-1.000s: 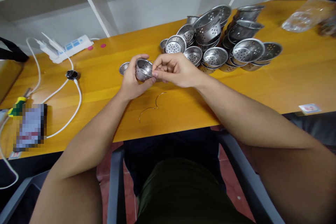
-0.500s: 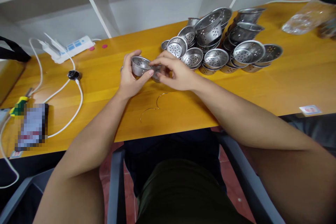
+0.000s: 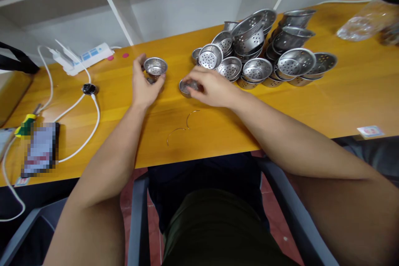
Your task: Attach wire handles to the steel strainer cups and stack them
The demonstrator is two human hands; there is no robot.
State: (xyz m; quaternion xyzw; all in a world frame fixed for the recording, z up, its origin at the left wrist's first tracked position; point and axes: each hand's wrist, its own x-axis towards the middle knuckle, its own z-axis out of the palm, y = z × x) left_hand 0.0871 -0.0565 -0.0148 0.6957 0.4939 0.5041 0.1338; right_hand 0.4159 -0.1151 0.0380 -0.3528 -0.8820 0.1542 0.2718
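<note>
A small round metal cup [image 3: 156, 66] is held upright between the thumb and fingers of my left hand [image 3: 144, 85], over the left-middle of the table. To its right, my right hand [image 3: 208, 86] has its fingers closed on a second metal cup [image 3: 185, 88], which is partly hidden under them. The two cups are apart. Nearer the table's front edge lie two thin curved wires [image 3: 176, 129]. Just beyond my right hand, several perforated metal cups [image 3: 229, 68] stand in a cluster.
Stacked metal strainers [image 3: 296, 63] extend to the right, with a clear plastic bottle [image 3: 358, 27] farther over. On the left are a power strip [image 3: 93, 56], white cables, a phone [image 3: 40, 149] and a yellow-green tool [image 3: 26, 125]. White shelving [image 3: 187, 6] rises behind.
My left hand has moved left with its cup, away from the other cup. My right hand has moved only slightly, and its cup shows more clearly.
</note>
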